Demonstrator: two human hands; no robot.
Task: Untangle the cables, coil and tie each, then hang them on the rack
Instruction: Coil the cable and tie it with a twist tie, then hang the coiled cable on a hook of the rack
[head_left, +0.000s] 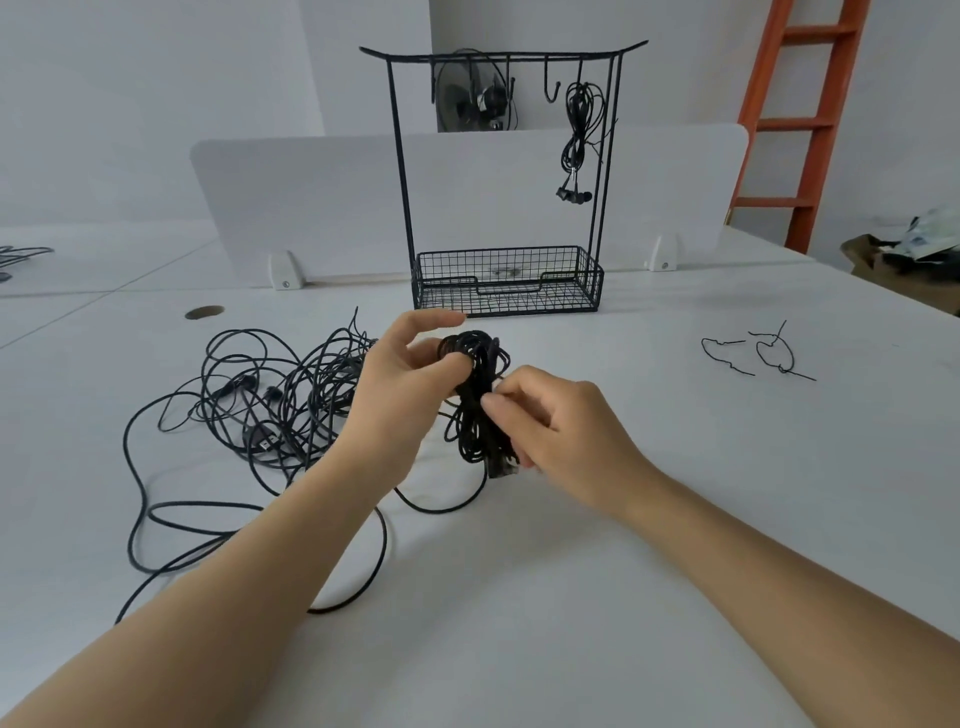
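Between the two hands hangs a black cable coil (470, 415). The left hand (405, 379) grips the coil's top loops with thumb and curled fingers, forefinger lifted free. The right hand (556, 421) pinches the bundle at its waist, just above a dangling plug (503, 470). A loose tail (441, 509) trails below the left wrist. Left of that hand lies the unsorted tangle (275, 395); well right of the right hand lie wire ties (758, 353). Beyond both hands stands the rack (399, 156), one earphone bundle (582, 135) hung. Likely best: keep the waist pinch tight while gathering the tail, so loops cannot spring before tying.
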